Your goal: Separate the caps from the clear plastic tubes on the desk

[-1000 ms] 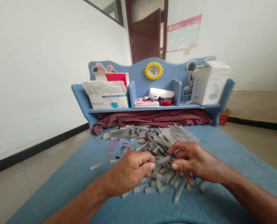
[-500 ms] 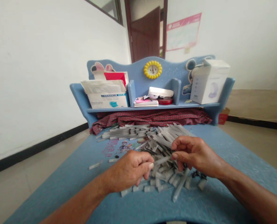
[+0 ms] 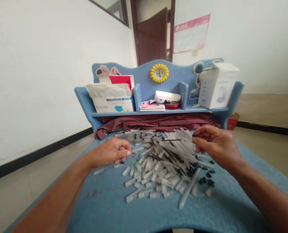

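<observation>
My left hand (image 3: 111, 151) is closed, and a translucent pen cap (image 3: 137, 149) sticks out to the right from its fingertips. At the right of the heap, my right hand (image 3: 213, 142) pinches a small black plug (image 3: 194, 135) between thumb and forefinger. Between the hands lie many loose translucent caps (image 3: 149, 174) and, behind them, a stack of clear pen barrels (image 3: 176, 145). Thin black refills (image 3: 156, 157) lie among them. Small black plugs (image 3: 204, 180) are scattered near my right forearm.
Pens with black parts (image 3: 134, 137) lie in rows at the back, before a checked cloth (image 3: 158, 122). A blue shelf (image 3: 144, 113) carries a mask box (image 3: 110, 103), papers (image 3: 152, 106) and a white carton (image 3: 218, 85). One barrel (image 3: 189, 189) lies at the front of the heap.
My hands have moved apart: the left went left and back with the cap, the right went right and back. The right now pinches a black plug.
</observation>
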Available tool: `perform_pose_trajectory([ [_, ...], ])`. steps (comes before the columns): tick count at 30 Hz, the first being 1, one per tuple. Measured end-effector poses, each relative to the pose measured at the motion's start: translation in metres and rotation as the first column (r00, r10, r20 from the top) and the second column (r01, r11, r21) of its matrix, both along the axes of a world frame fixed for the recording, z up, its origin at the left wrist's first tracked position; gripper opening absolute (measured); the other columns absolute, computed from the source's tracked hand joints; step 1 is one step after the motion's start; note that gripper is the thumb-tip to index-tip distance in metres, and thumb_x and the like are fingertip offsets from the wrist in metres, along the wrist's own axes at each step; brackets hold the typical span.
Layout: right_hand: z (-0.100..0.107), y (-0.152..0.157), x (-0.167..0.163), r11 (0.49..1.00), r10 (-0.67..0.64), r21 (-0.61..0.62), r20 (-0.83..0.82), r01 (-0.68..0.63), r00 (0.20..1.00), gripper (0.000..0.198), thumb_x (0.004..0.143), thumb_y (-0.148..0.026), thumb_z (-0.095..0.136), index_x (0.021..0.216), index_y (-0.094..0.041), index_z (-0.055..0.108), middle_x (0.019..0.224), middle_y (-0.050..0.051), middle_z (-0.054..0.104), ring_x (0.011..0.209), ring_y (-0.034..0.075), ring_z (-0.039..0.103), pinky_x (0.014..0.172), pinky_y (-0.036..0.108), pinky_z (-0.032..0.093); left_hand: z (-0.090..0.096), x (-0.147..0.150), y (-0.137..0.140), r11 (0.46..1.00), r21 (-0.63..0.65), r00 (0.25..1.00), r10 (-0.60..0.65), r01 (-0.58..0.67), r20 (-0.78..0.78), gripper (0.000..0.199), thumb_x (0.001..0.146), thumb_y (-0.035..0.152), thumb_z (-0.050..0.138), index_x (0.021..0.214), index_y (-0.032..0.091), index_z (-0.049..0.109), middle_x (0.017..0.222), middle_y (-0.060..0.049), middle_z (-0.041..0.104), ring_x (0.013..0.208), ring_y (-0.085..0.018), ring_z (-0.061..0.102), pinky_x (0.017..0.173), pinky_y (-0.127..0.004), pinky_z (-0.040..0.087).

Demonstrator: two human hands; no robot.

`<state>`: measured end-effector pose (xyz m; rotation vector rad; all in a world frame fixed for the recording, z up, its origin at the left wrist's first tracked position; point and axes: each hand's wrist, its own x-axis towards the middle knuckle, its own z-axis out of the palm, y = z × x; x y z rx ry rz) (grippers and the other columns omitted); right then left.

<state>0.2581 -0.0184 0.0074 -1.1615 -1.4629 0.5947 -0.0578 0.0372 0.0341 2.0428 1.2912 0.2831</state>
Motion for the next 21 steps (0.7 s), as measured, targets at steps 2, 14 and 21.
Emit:
perform_pose_trajectory([
  [2, -0.006, -0.004, -0.006, 0.995, -0.037, 0.094, 0.211, 0.018, 0.977, 0.005, 0.077, -0.023, 0.057, 0.078, -0.019, 0.056, 0.054, -0.002, 0.057, 0.048, 0.012, 0.055, 0.049, 0.024, 0.044, -0.003, -0.002, 0.004, 0.999, 0.029, 0.999, 0.036, -0.035, -0.034, 0.03, 0.075, 0.046, 0.054, 0.074, 0.015, 0.054, 0.057, 0.003, 0.056, 0.044, -0.01, 0.047, 0.044, -0.019, 0.035],
  [14, -0.004, -0.008, -0.005, 0.997, 0.078, -0.055, 0.678, -0.055, 0.731, 0.013, 0.081, -0.02, 0.05, 0.077, -0.019, 0.063, 0.057, -0.003, 0.055, 0.051, 0.01, 0.048, 0.052, 0.022, 0.034, -0.012, 0.017, -0.005, 0.998, -0.017, 0.998, -0.061, 0.061, 0.006, 0.026, 0.071, 0.04, 0.056, 0.076, 0.014, 0.054, 0.056, 0.005, 0.048, 0.051, -0.011, 0.046, 0.048, -0.02, 0.037],
  [21, 0.008, -0.008, 0.014, 0.947, 0.315, -0.306, 0.811, -0.102, 0.492, 0.015, 0.071, -0.01, 0.052, 0.067, -0.019, 0.062, 0.057, -0.002, 0.057, 0.052, 0.01, 0.046, 0.051, 0.022, 0.03, -0.013, 0.021, -0.007, 0.999, 0.015, 0.999, -0.047, 0.047, -0.003, 0.027, 0.071, 0.04, 0.055, 0.079, 0.015, 0.056, 0.057, 0.005, 0.049, 0.053, -0.012, 0.048, 0.051, -0.021, 0.036],
])
